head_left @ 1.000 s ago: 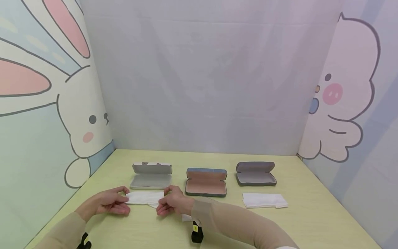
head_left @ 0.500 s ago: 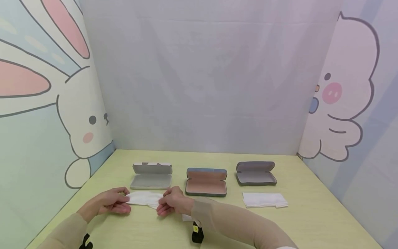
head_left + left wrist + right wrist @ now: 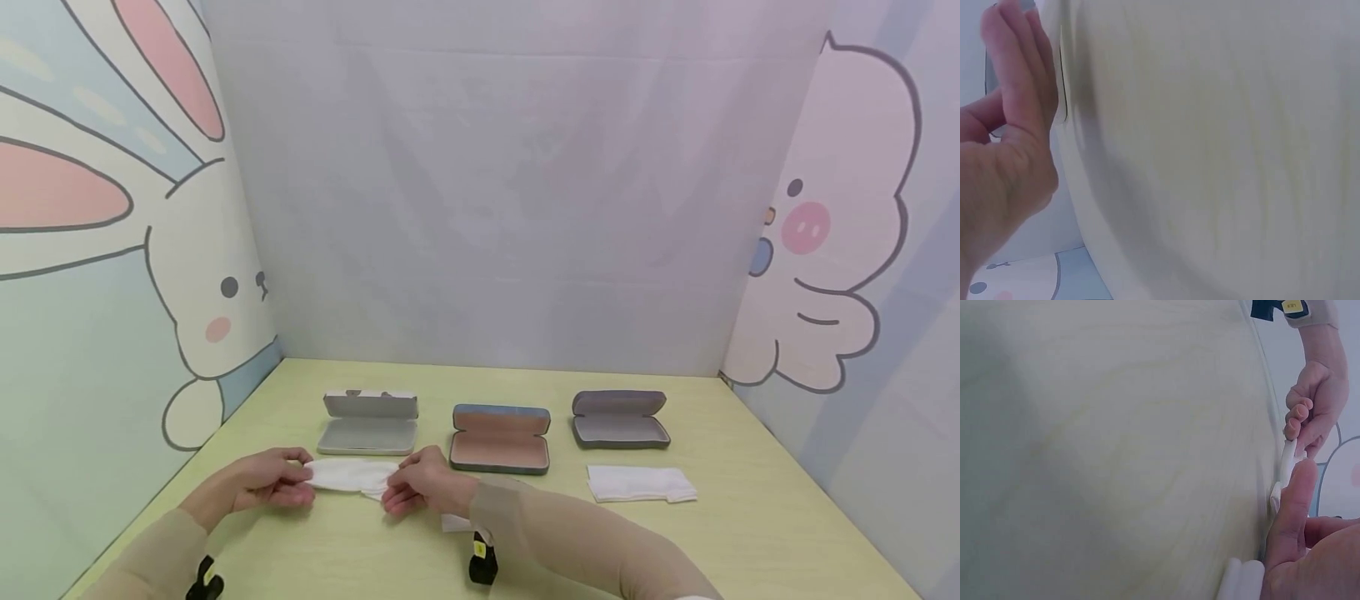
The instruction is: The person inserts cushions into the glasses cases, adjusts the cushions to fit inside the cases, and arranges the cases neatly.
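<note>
A folded white cloth (image 3: 345,475) spans the gap between both hands, low over the table at the left front. My left hand (image 3: 270,481) pinches its left end between thumb and fingers. At the other end, my right hand (image 3: 427,485) pinches the cloth, where a corner hangs loose. The right wrist view shows the cloth (image 3: 1287,464) edge-on between the two hands. In the left wrist view, the left hand (image 3: 1019,125) hides the cloth. Just behind it lies an open glasses case (image 3: 367,435) with a pale grey lining.
Another open glasses case (image 3: 498,450), blue outside with a pinkish lining, stands in the middle; a grey open case (image 3: 621,429) is farther right. A second folded white cloth (image 3: 641,483) lies before the grey one. Part of a third white cloth (image 3: 455,523) shows below the right wrist.
Both hands keep their pinch on the cloth with hardly any movement. Its upper edge looks slightly more rounded, and the whole head view has shifted a little.
</note>
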A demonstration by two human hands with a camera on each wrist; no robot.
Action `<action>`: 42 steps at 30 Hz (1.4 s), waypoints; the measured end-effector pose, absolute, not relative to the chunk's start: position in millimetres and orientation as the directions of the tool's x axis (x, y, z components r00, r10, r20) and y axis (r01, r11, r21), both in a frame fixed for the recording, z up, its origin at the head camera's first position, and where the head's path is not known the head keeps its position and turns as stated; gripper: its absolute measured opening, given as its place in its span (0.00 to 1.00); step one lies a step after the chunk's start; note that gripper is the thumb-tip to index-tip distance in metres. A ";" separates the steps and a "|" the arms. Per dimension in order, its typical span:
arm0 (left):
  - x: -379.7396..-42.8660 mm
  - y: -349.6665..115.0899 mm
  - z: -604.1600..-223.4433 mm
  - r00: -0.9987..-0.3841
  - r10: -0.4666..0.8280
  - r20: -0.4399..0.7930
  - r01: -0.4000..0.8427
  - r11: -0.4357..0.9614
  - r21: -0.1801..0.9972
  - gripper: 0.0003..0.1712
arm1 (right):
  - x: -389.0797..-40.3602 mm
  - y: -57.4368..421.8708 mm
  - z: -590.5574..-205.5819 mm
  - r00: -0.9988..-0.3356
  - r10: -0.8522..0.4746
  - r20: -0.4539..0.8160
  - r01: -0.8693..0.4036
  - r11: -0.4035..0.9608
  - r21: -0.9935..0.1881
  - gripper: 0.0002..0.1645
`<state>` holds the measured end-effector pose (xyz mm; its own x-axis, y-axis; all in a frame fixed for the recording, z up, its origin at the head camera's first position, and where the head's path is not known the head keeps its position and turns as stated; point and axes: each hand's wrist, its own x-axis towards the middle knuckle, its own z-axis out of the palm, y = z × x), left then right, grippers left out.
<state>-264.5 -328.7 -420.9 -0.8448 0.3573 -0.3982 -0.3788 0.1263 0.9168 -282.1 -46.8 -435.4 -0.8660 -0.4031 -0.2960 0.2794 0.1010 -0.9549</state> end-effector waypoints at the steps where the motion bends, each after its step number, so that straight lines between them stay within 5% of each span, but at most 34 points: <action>1: -264.6 -328.6 -420.1 -0.842 0.361 -0.401 -0.383 0.124 0.915 0.08 | -282.7 -46.2 -434.8 -0.865 -0.406 -0.296 0.280 0.100 -0.955 0.10; 17: -267.6 -331.2 -414.9 -0.825 0.438 -0.358 -0.384 0.033 0.923 0.05 | -290.0 -41.1 -426.8 -0.865 -0.412 -0.288 0.291 0.056 -0.955 0.15; 42: -273.1 -328.3 -405.3 -0.847 0.418 -0.329 -0.359 0.008 0.933 0.05 | -298.7 -35.3 -411.9 -0.837 -0.469 -0.283 0.291 0.056 -0.955 0.03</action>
<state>-273.1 -328.3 -405.3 -0.8469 0.4177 -0.3291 -0.3586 0.0084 0.9335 -298.7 -35.3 -411.9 -0.8366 -0.4694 -0.2825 0.2910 0.0561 -0.9551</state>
